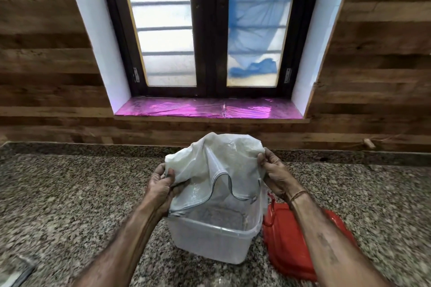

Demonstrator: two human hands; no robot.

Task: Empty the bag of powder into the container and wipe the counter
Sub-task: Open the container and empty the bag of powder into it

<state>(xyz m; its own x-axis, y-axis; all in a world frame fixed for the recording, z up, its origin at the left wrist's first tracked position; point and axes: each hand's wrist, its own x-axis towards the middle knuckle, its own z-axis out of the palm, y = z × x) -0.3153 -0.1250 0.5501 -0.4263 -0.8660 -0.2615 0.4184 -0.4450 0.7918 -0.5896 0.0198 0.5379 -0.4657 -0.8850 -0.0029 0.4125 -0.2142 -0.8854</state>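
The left grip (161, 184) and right grip (274, 175) each pinch a side of the white bag (214, 165) between them; its mouth hangs over the clear container (210, 237) on the desk (70, 193) just below.

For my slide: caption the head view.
Left hand and right hand hold white bag over clear container, red lid beside it.

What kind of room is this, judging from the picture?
Most likely a home kitchen: a speckled granite counter runs below a wood-panelled wall and a dark-framed window, and the left hand and right hand hold a white bag over a clear plastic container beside a red lid.
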